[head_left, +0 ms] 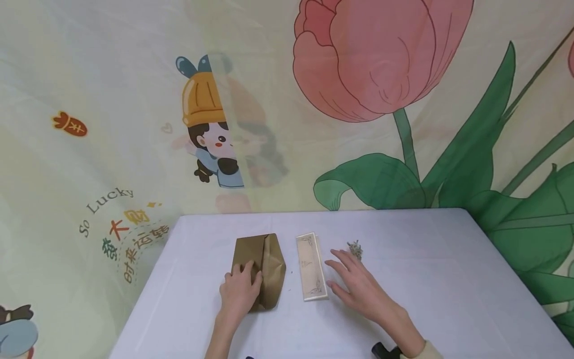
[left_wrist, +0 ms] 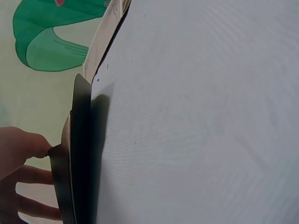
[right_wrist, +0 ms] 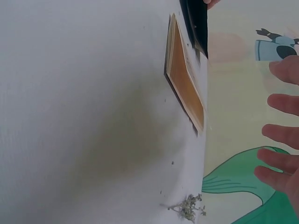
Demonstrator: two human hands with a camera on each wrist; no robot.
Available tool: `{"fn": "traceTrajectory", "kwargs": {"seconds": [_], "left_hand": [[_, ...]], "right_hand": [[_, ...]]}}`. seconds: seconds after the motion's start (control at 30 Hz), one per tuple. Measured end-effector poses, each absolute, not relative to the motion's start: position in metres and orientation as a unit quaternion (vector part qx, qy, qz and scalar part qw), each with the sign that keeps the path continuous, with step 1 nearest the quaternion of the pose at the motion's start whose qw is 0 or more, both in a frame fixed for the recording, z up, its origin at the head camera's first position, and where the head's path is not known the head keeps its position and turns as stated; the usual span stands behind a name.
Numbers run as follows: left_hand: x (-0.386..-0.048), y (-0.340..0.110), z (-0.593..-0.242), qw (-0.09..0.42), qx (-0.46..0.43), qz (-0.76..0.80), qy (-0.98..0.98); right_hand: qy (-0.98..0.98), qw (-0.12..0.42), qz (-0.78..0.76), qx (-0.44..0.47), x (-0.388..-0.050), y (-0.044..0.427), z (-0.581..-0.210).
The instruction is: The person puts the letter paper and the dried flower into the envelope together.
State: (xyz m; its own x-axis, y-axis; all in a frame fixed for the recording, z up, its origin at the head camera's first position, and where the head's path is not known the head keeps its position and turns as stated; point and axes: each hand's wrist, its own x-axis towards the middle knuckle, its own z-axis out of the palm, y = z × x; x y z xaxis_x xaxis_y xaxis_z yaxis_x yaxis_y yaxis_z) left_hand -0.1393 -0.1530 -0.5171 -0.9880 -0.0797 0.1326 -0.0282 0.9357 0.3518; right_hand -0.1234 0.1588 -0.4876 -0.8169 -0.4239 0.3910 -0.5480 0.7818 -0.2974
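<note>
A gold-brown paper envelope (head_left: pixel 273 269) with a pointed flap on its right side lies at the middle left of the table. My left hand (head_left: pixel 240 290) is over its left part, and in the left wrist view the thumb and fingers pinch a raised piece of the envelope (left_wrist: pixel 60 177). To its right lies a narrow cream folded card (head_left: pixel 311 269) with dark corner ornaments. Just right of the card my right hand (head_left: pixel 358 289) hovers with fingers spread, holding nothing. Beyond that hand is a small dried flower sprig (head_left: pixel 356 249), partly covered by it in the head view.
A white cloth covers the table (head_left: pixel 202 259). Small dark crumbs lie between the envelope and the card. A black object (head_left: pixel 384 350) shows at the front edge by the right wrist. Behind the table hangs a printed curtain (head_left: pixel 269 99) with a large pink tulip.
</note>
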Motion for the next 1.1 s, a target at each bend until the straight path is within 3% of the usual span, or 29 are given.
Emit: {"fn": "traceTrajectory", "kwargs": {"seconds": [1.1], "left_hand": [[-0.137,-0.151,-0.513,0.072,0.027,-0.174,-0.982]], "right_hand": [[-0.884,0.182,0.252,0.349,-0.142,0.104,-0.502]]}}
